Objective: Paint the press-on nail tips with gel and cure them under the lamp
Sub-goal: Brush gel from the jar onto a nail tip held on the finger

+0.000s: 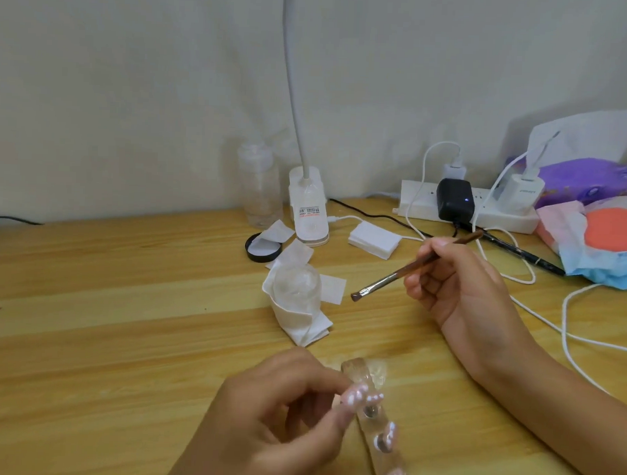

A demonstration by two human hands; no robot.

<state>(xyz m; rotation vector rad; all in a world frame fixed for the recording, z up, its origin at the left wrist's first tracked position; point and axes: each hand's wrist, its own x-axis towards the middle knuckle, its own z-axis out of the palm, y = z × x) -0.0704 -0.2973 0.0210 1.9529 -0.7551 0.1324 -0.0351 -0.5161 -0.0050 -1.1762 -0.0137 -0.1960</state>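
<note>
Your right hand (456, 288) holds the brush (410, 267) in its fingers above the worktop (125, 301). Your left hand (280, 424) pinches with its fingers the clear strip (371, 422) carrying pink nail tips (390, 435).

No readable text. Sticker (310, 211) on lamp base (310, 233): blurred barcode. White charger (523, 195) logo illegible.

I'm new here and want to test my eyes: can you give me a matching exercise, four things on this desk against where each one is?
1 brush
2 nail tips
3 black lid
4 power strip

A partly under a wipe
B against the wall
C on the clear holder
D in the right hand

Pairs: 1-D, 2-C, 3-A, 4-B
</note>
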